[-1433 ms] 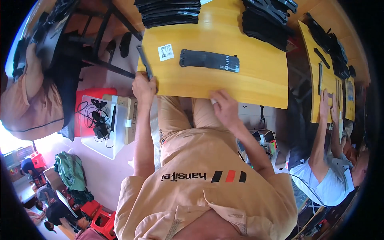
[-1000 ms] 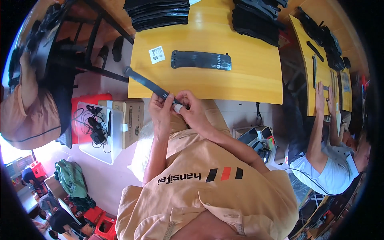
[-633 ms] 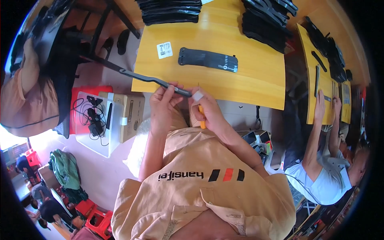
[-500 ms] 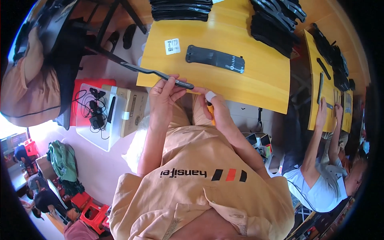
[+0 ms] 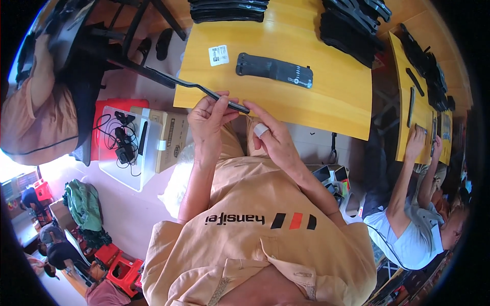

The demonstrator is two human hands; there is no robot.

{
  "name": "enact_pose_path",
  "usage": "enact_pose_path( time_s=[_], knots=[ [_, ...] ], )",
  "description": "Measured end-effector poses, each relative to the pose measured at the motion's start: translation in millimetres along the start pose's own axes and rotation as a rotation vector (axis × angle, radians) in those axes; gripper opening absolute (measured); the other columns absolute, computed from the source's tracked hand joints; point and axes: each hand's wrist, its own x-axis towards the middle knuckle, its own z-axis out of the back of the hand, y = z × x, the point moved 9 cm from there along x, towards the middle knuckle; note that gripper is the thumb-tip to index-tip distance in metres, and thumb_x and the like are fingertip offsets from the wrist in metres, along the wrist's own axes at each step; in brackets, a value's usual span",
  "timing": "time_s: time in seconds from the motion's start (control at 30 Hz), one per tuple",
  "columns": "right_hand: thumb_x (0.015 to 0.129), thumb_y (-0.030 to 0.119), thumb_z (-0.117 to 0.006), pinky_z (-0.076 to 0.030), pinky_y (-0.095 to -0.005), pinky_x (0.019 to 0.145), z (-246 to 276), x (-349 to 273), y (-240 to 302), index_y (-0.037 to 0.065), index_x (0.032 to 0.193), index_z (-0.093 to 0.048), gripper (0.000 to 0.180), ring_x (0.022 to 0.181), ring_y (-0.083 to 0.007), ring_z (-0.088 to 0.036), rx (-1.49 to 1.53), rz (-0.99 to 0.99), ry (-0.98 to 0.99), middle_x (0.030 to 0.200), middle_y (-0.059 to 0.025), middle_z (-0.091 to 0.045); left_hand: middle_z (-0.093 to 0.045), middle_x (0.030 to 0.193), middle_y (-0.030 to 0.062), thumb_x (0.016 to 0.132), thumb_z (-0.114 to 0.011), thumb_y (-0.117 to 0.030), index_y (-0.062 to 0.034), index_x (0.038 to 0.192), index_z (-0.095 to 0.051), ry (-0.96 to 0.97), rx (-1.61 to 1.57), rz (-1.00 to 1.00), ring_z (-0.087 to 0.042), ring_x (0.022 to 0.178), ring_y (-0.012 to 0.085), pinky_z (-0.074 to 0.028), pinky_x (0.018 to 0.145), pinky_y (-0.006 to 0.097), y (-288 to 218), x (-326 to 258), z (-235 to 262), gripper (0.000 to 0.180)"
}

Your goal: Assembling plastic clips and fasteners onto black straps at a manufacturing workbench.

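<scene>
A long, thin black strip (image 5: 201, 90) with a bend in it is pinched edge-on between the thumb and fingers of my left hand (image 5: 206, 122). Its far end sticks out to the left, past the table's edge. My right hand (image 5: 277, 144), with a white wrap on one finger, is curled at the strip's near end, the index fingertip touching it. The orange-handled tool in my right hand is hidden by the palm; only a thin tip seems to show under the strip. A flat black strap-shaped piece (image 5: 275, 70) lies on the yellow table (image 5: 326, 107) ahead.
Stacks of black pieces (image 5: 229, 11) (image 5: 347, 38) stand at the table's back. A white label (image 5: 218, 55) lies left. A clear plastic bin (image 5: 148, 168) with cables and a cardboard box (image 5: 172, 137) sit on the floor at left. A co-worker (image 5: 403, 219) works at another table, right.
My right hand has turned over and moved up to the strip's end, so the orange handle no longer shows. The strip has rolled more edge-on in my left hand.
</scene>
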Motion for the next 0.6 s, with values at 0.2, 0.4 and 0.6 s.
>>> enact_pose_path(
  time_s=[0.2,0.4,0.6],
  knots=[
    [0.085,0.003,-0.04,-0.04,-0.0248,0.049,0.9,-1.5,2.8,0.009,0.128,-0.043,0.044,0.047,-0.0103,-0.044,-0.011,0.022,-0.009,0.057,-0.0061,-0.045,-0.063,0.083,0.0102,0.085,-0.057,-0.009,0.0025,0.1,-0.056,-0.009,0.034,-0.04,-0.062,0.072,0.0119,-0.052,0.063,0.021,-5.5,-1.4,-1.8,0.019],
    [0.072,-0.005,-0.044,-0.047,-0.0358,0.063,7.4,-1.9,5.4,0.014,0.125,-0.046,0.056,0.069,-0.0271,-0.061,-0.384,0.181,-0.118,0.078,-0.0153,-0.061,-0.063,0.083,0.0091,0.083,-0.058,-0.006,0.0045,0.1,-0.056,-0.003,0.119,-0.098,-0.061,0.073,0.0106,-0.052,0.063,0.021,-11.8,-4.9,-7.5,0.019],
    [0.074,-0.011,-0.04,-0.044,-0.0264,0.054,4.0,-7.0,21.3,0.016,0.125,-0.047,0.058,0.054,-0.0188,-0.055,-0.592,0.305,-0.185,0.079,-0.0153,-0.059,-0.063,0.082,0.0088,0.083,-0.059,-0.004,0.0053,0.099,-0.056,-0.007,0.149,-0.137,-0.06,0.073,0.0101,-0.052,0.062,0.021,-13.8,-6.9,-5.7,0.019]
  ],
)
